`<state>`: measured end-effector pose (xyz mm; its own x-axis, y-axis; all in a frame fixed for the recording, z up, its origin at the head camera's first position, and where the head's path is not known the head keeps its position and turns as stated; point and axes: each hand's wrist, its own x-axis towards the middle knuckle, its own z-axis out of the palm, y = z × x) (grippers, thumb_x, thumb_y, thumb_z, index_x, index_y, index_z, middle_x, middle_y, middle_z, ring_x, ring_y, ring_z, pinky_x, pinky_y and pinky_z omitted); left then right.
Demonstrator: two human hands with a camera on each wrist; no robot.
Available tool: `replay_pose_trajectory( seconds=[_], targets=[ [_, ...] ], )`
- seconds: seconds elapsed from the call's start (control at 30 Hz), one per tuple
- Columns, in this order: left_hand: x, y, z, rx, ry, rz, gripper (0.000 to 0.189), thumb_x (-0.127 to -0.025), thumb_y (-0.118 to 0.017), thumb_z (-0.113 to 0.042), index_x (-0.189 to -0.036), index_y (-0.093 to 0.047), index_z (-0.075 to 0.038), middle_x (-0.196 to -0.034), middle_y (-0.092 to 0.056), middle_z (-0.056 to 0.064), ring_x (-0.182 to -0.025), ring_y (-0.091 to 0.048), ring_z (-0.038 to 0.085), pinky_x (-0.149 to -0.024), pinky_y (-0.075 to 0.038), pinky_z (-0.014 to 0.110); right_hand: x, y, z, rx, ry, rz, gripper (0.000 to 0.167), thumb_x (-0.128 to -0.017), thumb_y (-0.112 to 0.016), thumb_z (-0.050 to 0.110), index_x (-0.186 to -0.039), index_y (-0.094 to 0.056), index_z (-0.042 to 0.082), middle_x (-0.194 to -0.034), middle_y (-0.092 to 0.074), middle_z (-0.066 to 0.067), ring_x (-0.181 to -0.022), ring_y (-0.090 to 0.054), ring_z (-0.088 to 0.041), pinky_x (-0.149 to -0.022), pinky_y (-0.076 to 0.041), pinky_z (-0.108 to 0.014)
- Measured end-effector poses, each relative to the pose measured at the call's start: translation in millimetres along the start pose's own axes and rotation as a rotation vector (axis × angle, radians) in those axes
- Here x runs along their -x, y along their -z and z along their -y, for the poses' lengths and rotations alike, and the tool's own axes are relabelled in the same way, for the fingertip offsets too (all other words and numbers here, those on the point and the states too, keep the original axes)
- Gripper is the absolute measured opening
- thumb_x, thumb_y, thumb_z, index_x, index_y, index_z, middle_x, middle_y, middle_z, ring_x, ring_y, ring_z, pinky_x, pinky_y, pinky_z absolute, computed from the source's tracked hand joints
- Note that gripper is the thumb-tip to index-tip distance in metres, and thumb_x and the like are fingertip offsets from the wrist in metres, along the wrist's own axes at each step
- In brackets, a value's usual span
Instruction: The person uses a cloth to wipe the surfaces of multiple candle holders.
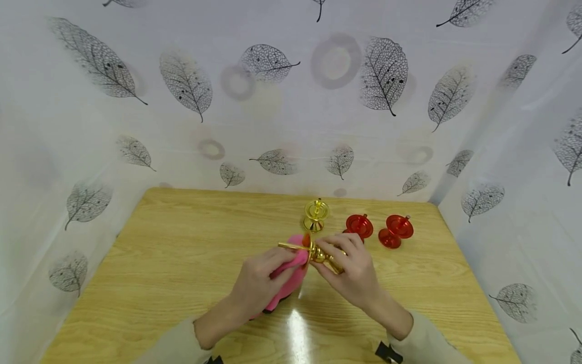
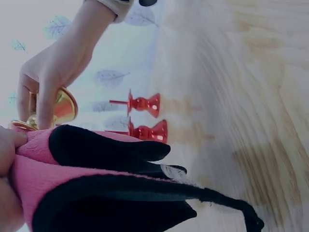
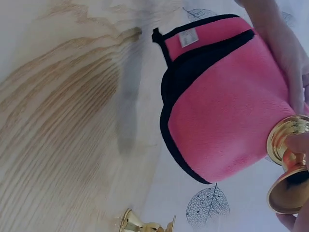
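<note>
My right hand (image 1: 347,265) grips a gold candle holder (image 1: 320,254) by its stem, tilted sideways so its spike points left. In the right wrist view its dish and hollow base (image 3: 289,193) show. My left hand (image 1: 261,278) pinches a pink cloth (image 1: 297,275) with dark edging and presses it against the holder's dish. The cloth (image 3: 222,111) hangs down in folds, with a small white label and a loop at its edge. Behind the hands a second gold candle holder (image 1: 316,215) stands upright on the table.
Two red candle holders, a nearer one (image 1: 359,226) partly behind my right hand and another (image 1: 395,231) farther right, stand on the wooden table (image 1: 191,242). A white curtain (image 1: 282,121) with a leaf print rises behind the table and along both sides.
</note>
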<state>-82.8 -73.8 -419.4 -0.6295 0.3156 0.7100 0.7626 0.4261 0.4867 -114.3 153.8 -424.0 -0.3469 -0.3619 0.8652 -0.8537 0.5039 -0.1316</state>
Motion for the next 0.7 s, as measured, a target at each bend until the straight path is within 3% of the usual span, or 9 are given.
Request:
replay_pose_trajectory(
  seconds=[0.2,0.3,0.37,0.5,0.7],
  targets=[
    [5.3,1.4,8.9,-0.07,-0.038,0.02,0.025,-0.08,-0.087,0.003,-0.103,-0.078,-0.003,-0.101,-0.081,0.009,-0.093,-0.081,0.021,-0.082,-0.065,0.022,3.6,4.3,3.5,-0.209,-0.245,0.071,0.035,-0.091,-0.085,0.027,-0.113,-0.078,0.001,-0.104,-0.08,-0.014,-0.092,-0.062,-0.021,-0.082,-0.051,-0.016],
    [6.4,2.0,10.7,-0.081,-0.045,0.019,0.026,-0.079,-0.088,0.002,-0.103,-0.079,-0.002,-0.101,-0.081,0.01,-0.094,-0.081,0.022,-0.082,-0.065,0.023,3.2,6.2,5.3,-0.232,-0.296,0.105,0.036,-0.083,-0.091,0.02,-0.112,-0.079,0.002,-0.103,-0.08,-0.012,-0.09,-0.062,-0.017,-0.078,-0.05,-0.012],
    [6.2,1.8,10.2,-0.072,-0.052,0.022,0.025,-0.08,-0.087,0.002,-0.103,-0.079,-0.003,-0.101,-0.081,0.009,-0.093,-0.081,0.02,-0.082,-0.065,0.022,2.0,6.2,5.5,-0.198,-0.26,0.11,0.034,-0.086,-0.09,0.023,-0.111,-0.079,0.003,-0.103,-0.08,-0.011,-0.091,-0.062,-0.018,-0.077,-0.051,-0.015],
    [4.7,0.7,6.5,0.002,-0.029,0.013,0.022,-0.082,-0.085,0.003,-0.101,-0.078,-0.005,-0.099,-0.081,0.007,-0.09,-0.08,0.017,-0.082,-0.064,0.019,-1.5,4.3,4.0,-0.073,-0.089,0.094,0.035,-0.099,-0.076,0.034,-0.109,-0.079,0.001,-0.104,-0.078,-0.011,-0.091,-0.063,-0.023,-0.076,-0.054,-0.026],
    [0.6,4.4,-1.2,0.146,0.136,-0.038,0.015,-0.087,-0.083,0.0,-0.099,-0.079,-0.006,-0.093,-0.081,0.006,-0.082,-0.079,0.014,-0.074,-0.063,0.015,-4.7,2.0,-1.0,0.123,0.154,0.07,0.033,-0.106,-0.065,0.03,-0.106,-0.079,0.0,-0.099,-0.078,-0.011,-0.087,-0.067,-0.026,-0.073,-0.058,-0.035]
  ],
)
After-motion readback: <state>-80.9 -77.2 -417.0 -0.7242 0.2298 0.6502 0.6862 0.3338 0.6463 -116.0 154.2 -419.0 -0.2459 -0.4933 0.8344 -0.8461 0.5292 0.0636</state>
